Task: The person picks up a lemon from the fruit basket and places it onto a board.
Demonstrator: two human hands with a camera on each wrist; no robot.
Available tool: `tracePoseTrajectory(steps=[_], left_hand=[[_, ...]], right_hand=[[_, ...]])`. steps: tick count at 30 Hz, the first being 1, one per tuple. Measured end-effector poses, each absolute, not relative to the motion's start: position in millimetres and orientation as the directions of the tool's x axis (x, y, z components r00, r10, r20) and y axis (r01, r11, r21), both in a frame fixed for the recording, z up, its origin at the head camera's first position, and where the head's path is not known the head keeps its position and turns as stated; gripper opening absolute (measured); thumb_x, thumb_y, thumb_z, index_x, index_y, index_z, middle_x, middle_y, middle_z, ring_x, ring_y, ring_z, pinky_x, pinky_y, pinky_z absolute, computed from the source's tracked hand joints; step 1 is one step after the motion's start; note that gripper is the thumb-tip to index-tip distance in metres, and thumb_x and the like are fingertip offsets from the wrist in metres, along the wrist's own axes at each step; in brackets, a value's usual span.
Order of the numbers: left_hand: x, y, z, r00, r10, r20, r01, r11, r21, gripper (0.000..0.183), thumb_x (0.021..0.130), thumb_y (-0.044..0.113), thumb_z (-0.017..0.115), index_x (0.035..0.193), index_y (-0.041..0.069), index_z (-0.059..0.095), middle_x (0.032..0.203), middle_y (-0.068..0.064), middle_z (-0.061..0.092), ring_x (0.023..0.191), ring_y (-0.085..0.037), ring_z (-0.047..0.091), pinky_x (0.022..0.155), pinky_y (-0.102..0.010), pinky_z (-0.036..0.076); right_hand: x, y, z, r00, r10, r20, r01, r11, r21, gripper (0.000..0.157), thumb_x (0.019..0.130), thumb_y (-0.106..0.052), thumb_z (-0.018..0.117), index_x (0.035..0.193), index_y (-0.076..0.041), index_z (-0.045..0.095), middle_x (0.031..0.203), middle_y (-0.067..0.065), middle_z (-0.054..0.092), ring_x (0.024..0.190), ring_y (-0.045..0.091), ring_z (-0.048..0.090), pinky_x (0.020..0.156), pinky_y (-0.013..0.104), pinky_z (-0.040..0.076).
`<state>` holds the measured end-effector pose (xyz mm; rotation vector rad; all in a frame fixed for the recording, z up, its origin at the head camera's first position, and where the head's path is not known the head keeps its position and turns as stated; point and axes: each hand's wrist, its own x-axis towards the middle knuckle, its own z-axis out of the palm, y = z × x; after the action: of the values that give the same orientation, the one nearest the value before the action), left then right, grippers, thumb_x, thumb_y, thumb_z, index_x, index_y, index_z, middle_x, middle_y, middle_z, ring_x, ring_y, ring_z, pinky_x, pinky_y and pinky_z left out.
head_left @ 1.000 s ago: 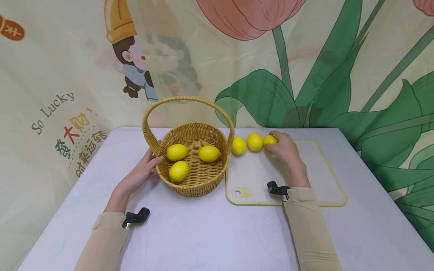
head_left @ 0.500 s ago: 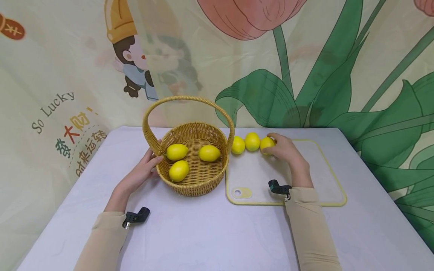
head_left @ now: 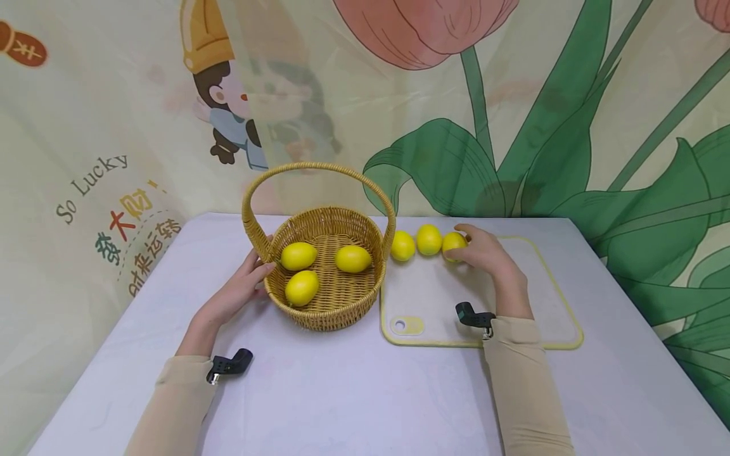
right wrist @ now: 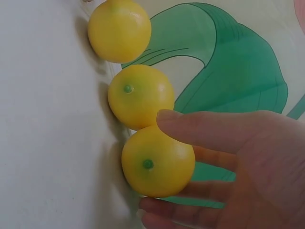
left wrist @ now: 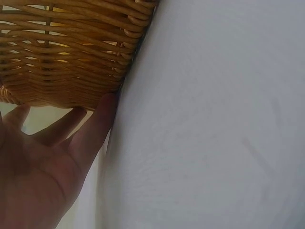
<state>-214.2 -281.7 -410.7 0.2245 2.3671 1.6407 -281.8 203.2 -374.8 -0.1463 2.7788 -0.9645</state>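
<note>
A woven basket (head_left: 319,313) with a tall arched handle holds three yellow lemons, one of them a lemon (head_left: 353,259) on its right side. My left hand (head_left: 242,285) rests at the basket's left side, thumb by the handle's base. In the left wrist view its fingers (left wrist: 93,133) reach straight against the lower wicker wall. Three more lemons stand in a row along the far edge of a white cutting board (head_left: 422,291). My right hand (head_left: 485,253) has thumb and fingers around the rightmost lemon (right wrist: 157,162), which touches the middle lemon (right wrist: 140,95).
The board has a yellow rim and a corner hole, and lies right of the basket on a white-covered table (head_left: 342,392). A printed cloth (head_left: 433,158) with tulips and a cartoon figure hangs behind the table. The basket's handle arches high above its rim.
The right hand and forearm have shifted slightly right and toward me, showing more of the rightmost lemon. The row of lemons moved a little left, then back. The left hand and basket stay put.
</note>
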Motion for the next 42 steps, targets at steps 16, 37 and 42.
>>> tracePoseTrajectory(steps=[16,37,42], left_hand=[[-215,-282,-411,-0.955,0.272,-0.117,-0.018,0.339,0.940,0.067,0.106,0.045,0.041,0.158,0.042,-0.001,0.167,-0.016,0.010,0.142,-0.044,0.038,0.105,-0.057,0.046],[-215,-282,-411,-0.955,0.271,-0.117,-0.018,0.340,0.940,0.067,0.106,0.046,0.041,0.158,0.042,-0.001,0.167,-0.016,0.011,0.142,-0.044,0.038,0.106,-0.057,0.046],[-214,-282,-410,-0.956,0.266,-0.121,-0.021,0.352,0.936,0.067,0.105,0.048,0.041,0.157,0.044,-0.001,0.168,-0.013,0.010,0.143,-0.042,0.037,0.107,-0.057,0.045]], right_hand=[[-280,212,-368,-0.976,-0.129,-0.175,0.003,0.798,-0.603,0.077,0.091,-0.037,0.064,0.155,-0.008,0.031,0.147,0.028,0.042,0.122,0.043,0.049,0.099,0.057,0.045],[-261,193,-324,-0.958,-0.252,-0.136,-0.117,0.779,-0.616,0.070,0.091,-0.038,0.066,0.152,-0.018,0.039,0.145,0.019,0.049,0.128,0.038,0.052,0.099,0.054,0.048],[-253,184,-315,-0.933,-0.327,-0.151,-0.178,0.781,-0.598,0.066,0.090,-0.037,0.067,0.149,-0.018,0.043,0.142,0.018,0.052,0.124,0.035,0.054,0.098,0.052,0.048]])
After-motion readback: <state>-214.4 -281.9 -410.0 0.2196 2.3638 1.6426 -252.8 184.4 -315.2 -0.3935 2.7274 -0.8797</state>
